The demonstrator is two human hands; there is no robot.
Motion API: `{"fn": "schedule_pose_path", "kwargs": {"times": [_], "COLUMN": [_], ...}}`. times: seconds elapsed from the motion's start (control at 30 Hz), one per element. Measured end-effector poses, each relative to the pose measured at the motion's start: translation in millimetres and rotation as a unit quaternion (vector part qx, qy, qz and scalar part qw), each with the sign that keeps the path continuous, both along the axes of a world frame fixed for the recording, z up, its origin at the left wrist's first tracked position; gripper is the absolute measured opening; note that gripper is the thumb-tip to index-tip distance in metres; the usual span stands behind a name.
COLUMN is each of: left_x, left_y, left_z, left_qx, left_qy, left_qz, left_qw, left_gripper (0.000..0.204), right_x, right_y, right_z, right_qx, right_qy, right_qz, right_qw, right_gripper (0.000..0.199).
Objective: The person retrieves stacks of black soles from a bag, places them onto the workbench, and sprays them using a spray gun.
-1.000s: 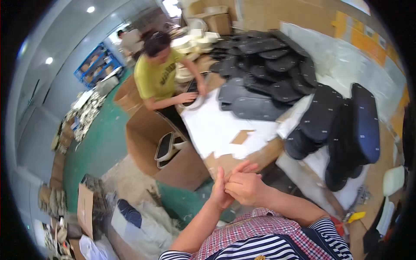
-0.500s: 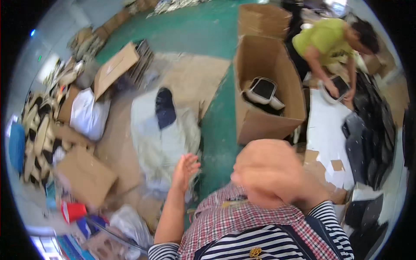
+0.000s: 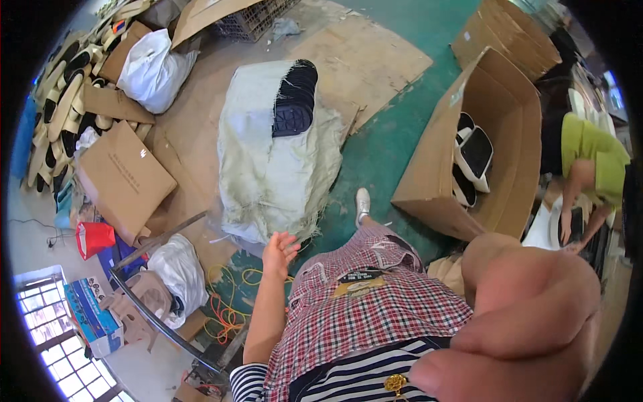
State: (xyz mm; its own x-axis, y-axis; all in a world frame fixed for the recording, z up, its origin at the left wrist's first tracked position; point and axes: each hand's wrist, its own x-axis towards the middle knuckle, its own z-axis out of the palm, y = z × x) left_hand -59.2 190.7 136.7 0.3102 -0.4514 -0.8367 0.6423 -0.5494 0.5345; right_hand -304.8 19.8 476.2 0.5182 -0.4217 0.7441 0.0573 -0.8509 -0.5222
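Observation:
My left hand [image 3: 280, 253] hovers open, fingers apart and holding nothing, by the near end of a white woven sack [image 3: 251, 167]. A stack of dark, sole-like pieces [image 3: 293, 119] shows through the sack's torn top. Close to the camera, my right hand [image 3: 529, 315] looms large, its fingers bent and pressed together; whether anything is inside them is hidden. Beyond it stands a tall open carton [image 3: 432, 194] holding a few white-rimmed black pieces [image 3: 477, 155].
At right a co-worker in a yellow-green shirt [image 3: 593, 151] handles a white-rimmed black piece [image 3: 569, 224]. To the left lie a flattened carton [image 3: 127, 184], a white bag [image 3: 155, 70] and a heap of beige-and-black pieces [image 3: 67, 110]. A bent metal bar [image 3: 161, 325] rises near tangled cords [image 3: 224, 315].
My view has swung left and downward, so the sack, carton and co-worker sit differently in it. My right hand has come nearer the camera. My left hand stays open.

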Motion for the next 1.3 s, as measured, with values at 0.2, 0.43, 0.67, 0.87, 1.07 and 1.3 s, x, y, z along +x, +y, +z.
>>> {"fn": "schedule_pose_path", "kwargs": {"times": [0.2,0.43,0.67,0.87,1.07,1.3], "left_x": [1,-4,53,94,115,136], "left_y": [-71,-136,-199,-282,-380,-432], "left_z": [-24,-52,-101,-156,-200,-229], "left_qx": [0.036,0.048,0.070,0.073,0.099,0.061], "left_qy": [-0.023,0.005,0.044,0.027,-0.004,-0.080], "left_qz": [-0.020,-0.041,0.044,0.079,0.144,0.215], "left_qw": [0.999,0.998,0.996,0.994,0.985,0.971], "left_gripper": [0.047,0.047,0.044,0.042,0.069,0.080], "right_x": [-22,83,147,194,274,319], "right_y": [-118,-213,-311,-407,-529,-554], "right_z": [-32,-87,-344,-481,-559,-575], "right_qx": [0.103,0.293,0.618,0.540,0.378,0.443], "right_qy": [-0.003,-0.138,0.153,0.283,0.362,0.399], "right_qz": [0.023,-0.022,-0.053,-0.147,-0.188,-0.105], "right_qw": [0.994,0.946,0.769,0.779,0.831,0.796], "right_gripper": [0.014,0.025,0.020,0.028,0.044,0.067]}}
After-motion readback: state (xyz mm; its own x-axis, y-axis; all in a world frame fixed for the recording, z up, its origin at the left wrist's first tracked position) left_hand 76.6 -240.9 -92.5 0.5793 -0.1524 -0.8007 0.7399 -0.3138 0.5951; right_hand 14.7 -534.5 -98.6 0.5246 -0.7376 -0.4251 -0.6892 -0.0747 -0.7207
